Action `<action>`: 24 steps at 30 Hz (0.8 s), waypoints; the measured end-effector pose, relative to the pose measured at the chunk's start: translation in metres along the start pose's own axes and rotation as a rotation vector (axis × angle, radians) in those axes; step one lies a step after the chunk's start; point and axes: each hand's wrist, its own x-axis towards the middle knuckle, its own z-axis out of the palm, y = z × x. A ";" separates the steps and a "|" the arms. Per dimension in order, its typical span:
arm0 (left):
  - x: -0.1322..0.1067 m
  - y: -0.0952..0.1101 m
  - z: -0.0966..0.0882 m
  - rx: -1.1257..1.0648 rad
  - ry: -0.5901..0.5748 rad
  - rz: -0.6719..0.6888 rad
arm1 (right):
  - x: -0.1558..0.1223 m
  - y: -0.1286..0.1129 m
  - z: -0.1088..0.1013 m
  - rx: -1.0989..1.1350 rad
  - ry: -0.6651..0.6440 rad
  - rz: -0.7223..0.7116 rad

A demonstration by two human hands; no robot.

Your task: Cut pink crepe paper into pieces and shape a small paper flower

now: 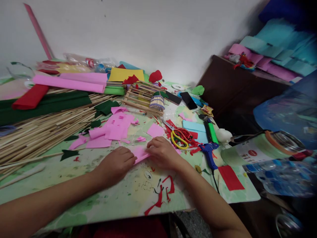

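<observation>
at the far left, a red felt-like roll (31,96) lies on a dark green folded cloth (49,104), and beneath this cloth spreads a big pile of thin pale wooden sticks (53,129). a long pink roll (69,83) rests over the back part. more to the right, several cut pink felt-like sheets (117,127) lie in a loose heap on the pale green patterned surface (106,205). just in front of them, my left grip (120,163) is closed, with its fingertips on the left end of a small pink felt-like piece (140,154). this piece is between my two grips, near the middle of the surface. my right grip (159,152) has its fingers curled and pinches the right end. behind it stands a small wooden-stick frame (138,99). near me lie thin red scraps (159,196). to the right i see scissors with yellow handles (174,131), a blue glue gun (210,157), a flat red rectangle (230,178) and a tilted light green cup (244,150).
</observation>
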 end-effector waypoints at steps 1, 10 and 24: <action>0.000 0.002 0.000 0.029 -0.003 0.021 | 0.000 -0.003 -0.002 -0.003 -0.016 -0.022; -0.001 0.008 -0.005 0.150 -0.015 0.032 | 0.005 -0.020 0.006 -0.133 -0.026 -0.193; -0.001 -0.015 0.002 -0.444 -0.123 -0.378 | 0.000 -0.002 -0.004 0.095 -0.228 0.116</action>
